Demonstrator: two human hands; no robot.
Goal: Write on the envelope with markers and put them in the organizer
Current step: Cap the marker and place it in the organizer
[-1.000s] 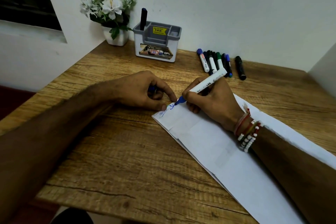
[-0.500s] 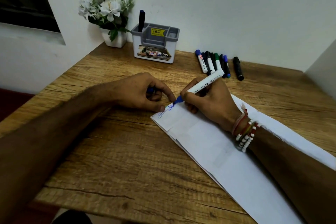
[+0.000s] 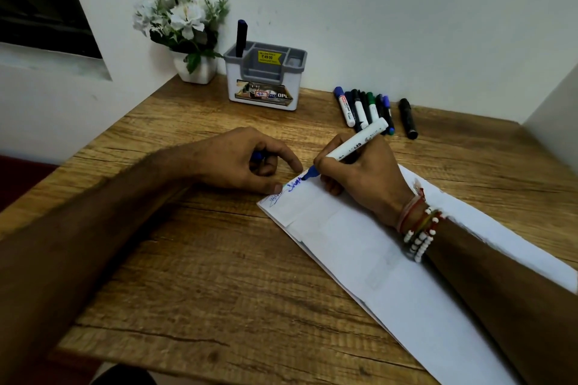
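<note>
Marker (image 3: 353,144) tight in right hand (image 3: 367,180), tip on envelope (image 3: 369,262); cap (image 3: 257,156) tight in left hand (image 3: 236,166).

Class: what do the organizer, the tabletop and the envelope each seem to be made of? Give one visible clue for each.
Organizer: probably moulded plastic, matte grey top on a white body, rounded corners. Tabletop: wood or wood-look laminate; grain shows, little shine. Envelope: thin white paper, matte, lying flat, inked.

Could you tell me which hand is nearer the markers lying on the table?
Right. The right hand sits just in front of the markers; the left hand rests farther to their left.
</note>
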